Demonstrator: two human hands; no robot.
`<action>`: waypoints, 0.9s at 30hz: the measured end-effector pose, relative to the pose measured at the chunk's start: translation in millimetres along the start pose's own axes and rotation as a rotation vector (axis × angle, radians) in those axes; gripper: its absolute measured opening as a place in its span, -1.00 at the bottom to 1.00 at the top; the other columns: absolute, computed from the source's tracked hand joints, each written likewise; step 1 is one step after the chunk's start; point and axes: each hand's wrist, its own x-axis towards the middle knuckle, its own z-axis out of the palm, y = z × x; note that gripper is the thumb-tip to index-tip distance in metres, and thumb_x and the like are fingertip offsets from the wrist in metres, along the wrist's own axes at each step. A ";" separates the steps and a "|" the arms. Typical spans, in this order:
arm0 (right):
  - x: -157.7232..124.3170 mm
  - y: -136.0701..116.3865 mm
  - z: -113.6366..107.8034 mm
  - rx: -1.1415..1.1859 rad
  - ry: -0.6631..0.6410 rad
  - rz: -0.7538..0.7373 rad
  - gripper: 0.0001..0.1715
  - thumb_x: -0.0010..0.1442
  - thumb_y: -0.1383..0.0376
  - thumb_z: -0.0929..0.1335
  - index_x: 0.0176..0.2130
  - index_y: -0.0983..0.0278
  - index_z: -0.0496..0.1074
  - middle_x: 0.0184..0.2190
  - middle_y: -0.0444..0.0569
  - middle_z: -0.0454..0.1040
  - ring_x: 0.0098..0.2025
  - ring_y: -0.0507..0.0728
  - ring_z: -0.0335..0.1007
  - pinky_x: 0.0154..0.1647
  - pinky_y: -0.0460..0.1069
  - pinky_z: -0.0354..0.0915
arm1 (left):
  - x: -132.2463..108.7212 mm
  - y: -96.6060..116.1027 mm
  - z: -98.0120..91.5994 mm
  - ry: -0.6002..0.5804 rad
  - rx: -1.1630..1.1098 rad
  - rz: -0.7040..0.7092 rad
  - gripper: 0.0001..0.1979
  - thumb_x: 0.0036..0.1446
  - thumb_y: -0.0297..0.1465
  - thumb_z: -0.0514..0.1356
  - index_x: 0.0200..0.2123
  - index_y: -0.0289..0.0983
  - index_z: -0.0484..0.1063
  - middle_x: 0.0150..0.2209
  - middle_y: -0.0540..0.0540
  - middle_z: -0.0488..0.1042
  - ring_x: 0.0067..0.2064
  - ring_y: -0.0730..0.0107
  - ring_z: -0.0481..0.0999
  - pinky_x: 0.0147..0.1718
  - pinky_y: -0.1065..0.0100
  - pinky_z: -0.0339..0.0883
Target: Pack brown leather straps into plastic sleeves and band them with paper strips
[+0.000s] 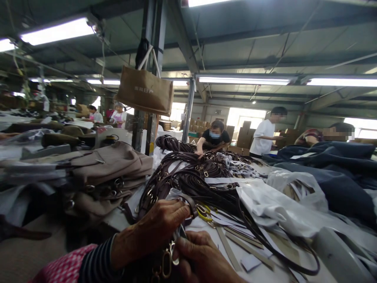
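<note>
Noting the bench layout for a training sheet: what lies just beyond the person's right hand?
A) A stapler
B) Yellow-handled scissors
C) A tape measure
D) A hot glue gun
B: the yellow-handled scissors lie on the white sheets just beyond the right hand.

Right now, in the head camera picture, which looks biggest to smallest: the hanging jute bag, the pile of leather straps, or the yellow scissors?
1. The pile of dark leather straps
2. The hanging jute bag
3. The yellow-handled scissors
</note>
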 end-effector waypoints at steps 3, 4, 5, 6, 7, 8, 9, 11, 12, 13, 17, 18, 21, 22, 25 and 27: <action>0.4 6.0 -0.3 -0.031 -0.020 -0.007 -0.33 0.01 -0.19 0.55 -0.45 0.38 0.47 -0.73 -0.20 0.27 -0.75 -0.12 -0.02 -0.72 -0.15 -0.18 | -3.3 2.1 -6.6 -0.041 0.010 0.041 -0.85 0.45 -0.49 -0.01 -0.14 -0.24 0.34 -0.34 -0.05 0.49 -0.37 0.33 0.44 -0.38 0.35 0.21; -1.3 6.6 -1.6 -0.048 -0.027 -0.009 -0.34 0.05 -0.18 0.53 -0.44 0.38 0.48 -0.74 -0.21 0.25 -0.75 -0.12 -0.03 -0.72 -0.14 -0.19 | -4.3 2.7 -8.7 -0.073 -0.015 0.030 -0.86 0.46 -0.48 0.00 -0.13 -0.24 0.34 -0.32 -0.06 0.49 -0.35 0.32 0.46 -0.36 0.35 0.23; -3.8 6.4 -3.2 -0.056 -0.029 -0.014 -0.35 0.08 -0.16 0.52 -0.43 0.39 0.48 -0.75 -0.22 0.23 -0.74 -0.12 -0.04 -0.70 -0.14 -0.19 | -5.4 3.3 -10.5 -0.105 -0.027 0.029 -0.87 0.47 -0.47 0.00 -0.12 -0.24 0.33 -0.30 -0.06 0.51 -0.33 0.31 0.47 -0.34 0.34 0.24; -6.8 5.4 -4.7 -0.060 -0.030 -0.019 -0.36 0.10 -0.15 0.52 -0.43 0.39 0.48 -0.73 -0.21 0.24 -0.73 -0.12 -0.02 -0.68 -0.13 -0.18 | -6.6 3.8 -11.9 -0.134 -0.020 0.041 -0.87 0.47 -0.47 0.00 -0.10 -0.24 0.33 -0.27 -0.08 0.52 -0.30 0.29 0.49 -0.33 0.33 0.25; -10.0 3.7 -6.1 -0.061 -0.029 -0.026 -0.37 0.09 -0.13 0.53 -0.44 0.40 0.48 -0.70 -0.19 0.26 -0.70 -0.13 0.01 -0.65 -0.14 -0.15 | -8.0 4.3 -13.1 -0.172 -0.001 0.059 -0.88 0.47 -0.46 0.00 -0.09 -0.24 0.33 -0.25 -0.09 0.53 -0.28 0.27 0.50 -0.31 0.32 0.26; -13.1 1.5 -7.5 -0.061 -0.029 -0.029 -0.38 0.07 -0.12 0.54 -0.45 0.40 0.47 -0.67 -0.18 0.28 -0.68 -0.13 0.03 -0.63 -0.14 -0.14 | -9.4 4.8 -14.2 -0.216 0.019 0.081 -0.89 0.47 -0.46 0.02 -0.09 -0.24 0.33 -0.22 -0.09 0.53 -0.27 0.26 0.50 -0.31 0.30 0.26; -15.9 -1.0 -8.7 -0.069 -0.031 -0.023 -0.38 0.05 -0.12 0.55 -0.47 0.39 0.46 -0.66 -0.18 0.28 -0.67 -0.13 0.04 -0.62 -0.14 -0.13 | -10.9 5.4 -15.5 -0.259 0.030 0.099 -0.90 0.46 -0.47 0.04 -0.10 -0.24 0.33 -0.23 -0.09 0.53 -0.28 0.27 0.50 -0.32 0.30 0.25; -20.0 -5.8 -11.5 -0.107 -0.032 0.016 -0.39 0.04 -0.10 0.55 -0.48 0.39 0.46 -0.68 -0.20 0.24 -0.68 -0.13 -0.01 -0.64 -0.13 -0.17 | -14.3 7.9 -19.7 -0.337 -0.004 0.081 -0.90 0.41 -0.52 0.08 -0.19 -0.23 0.32 -0.26 -0.05 0.52 -0.32 0.30 0.48 -0.36 0.31 0.23; -21.3 -7.8 -13.0 -0.129 -0.030 0.043 -0.42 0.05 -0.08 0.55 -0.47 0.40 0.48 -0.70 -0.22 0.21 -0.69 -0.13 -0.04 -0.65 -0.12 -0.20 | -16.4 9.7 -22.6 -0.371 -0.046 0.052 -0.87 0.38 -0.55 0.10 -0.24 -0.22 0.30 -0.29 -0.03 0.51 -0.34 0.33 0.47 -0.37 0.33 0.23; -22.3 -9.6 -14.4 -0.146 -0.028 0.070 -0.44 0.07 -0.06 0.53 -0.46 0.40 0.49 -0.72 -0.24 0.19 -0.70 -0.13 -0.07 -0.66 -0.11 -0.23 | -18.9 12.0 -25.7 -0.399 -0.087 0.013 -0.85 0.36 -0.56 0.11 -0.26 -0.22 0.28 -0.30 -0.01 0.50 -0.35 0.35 0.46 -0.37 0.35 0.24; -25.5 -18.9 -16.0 -0.182 0.028 0.130 -0.57 0.05 0.06 0.54 -0.49 0.37 0.49 -0.73 -0.26 0.16 -0.69 -0.12 -0.12 -0.65 -0.10 -0.25 | -36.6 19.7 -31.1 -0.410 -0.149 -0.117 -0.89 0.35 -0.43 0.22 -0.21 -0.19 0.30 -0.23 0.01 0.52 -0.28 0.35 0.50 -0.28 0.41 0.28; -26.7 -23.1 -15.2 -0.197 0.051 0.131 -0.61 0.00 0.10 0.56 -0.51 0.35 0.48 -0.72 -0.25 0.18 -0.67 -0.12 -0.09 -0.64 -0.11 -0.23 | -42.5 20.2 -28.9 -0.384 -0.124 -0.127 -0.91 0.36 -0.42 0.21 -0.21 -0.18 0.32 -0.23 0.01 0.53 -0.27 0.35 0.50 -0.27 0.41 0.27; -30.3 -41.5 -13.6 -0.276 0.107 0.109 -0.63 -0.15 0.23 0.60 -0.35 0.31 0.50 -0.62 -0.23 0.34 -0.62 -0.09 0.04 -0.62 -0.13 -0.14 | -57.8 19.2 -17.0 -0.298 -0.075 -0.175 -0.80 0.44 -0.42 0.09 -0.32 -0.18 0.33 -0.36 0.02 0.52 -0.40 0.36 0.44 -0.39 0.38 0.17; -30.7 -48.5 -14.4 -0.307 0.113 0.086 -0.59 -0.17 0.26 0.61 -0.30 0.29 0.51 -0.58 -0.22 0.39 -0.60 -0.07 0.09 -0.60 -0.14 -0.09 | -60.6 19.4 -13.7 -0.290 -0.118 -0.234 -0.75 0.45 -0.37 0.07 -0.36 -0.19 0.33 -0.42 0.02 0.50 -0.45 0.37 0.40 -0.44 0.37 0.12; -24.7 -63.6 -20.7 -0.388 0.084 -0.081 -0.70 -0.09 0.26 0.61 -0.36 0.31 0.55 -0.54 -0.20 0.40 -0.51 -0.04 0.17 -0.47 -0.12 0.06 | -59.2 26.2 -12.7 -0.344 -0.504 -0.583 -0.61 0.43 -0.11 0.10 -0.39 -0.22 0.39 -0.49 0.01 0.45 -0.51 0.44 0.31 -0.54 0.41 0.01; -13.6 -63.2 -24.1 -0.413 0.060 -0.231 -0.76 -0.01 0.22 0.60 -0.42 0.33 0.60 -0.52 -0.15 0.40 -0.43 -0.01 0.20 -0.37 -0.10 0.12 | -51.7 34.5 -17.9 -0.312 -0.897 -0.856 -0.54 0.37 0.00 0.13 -0.38 -0.24 0.45 -0.52 0.02 0.42 -0.54 0.49 0.26 -0.57 0.46 0.00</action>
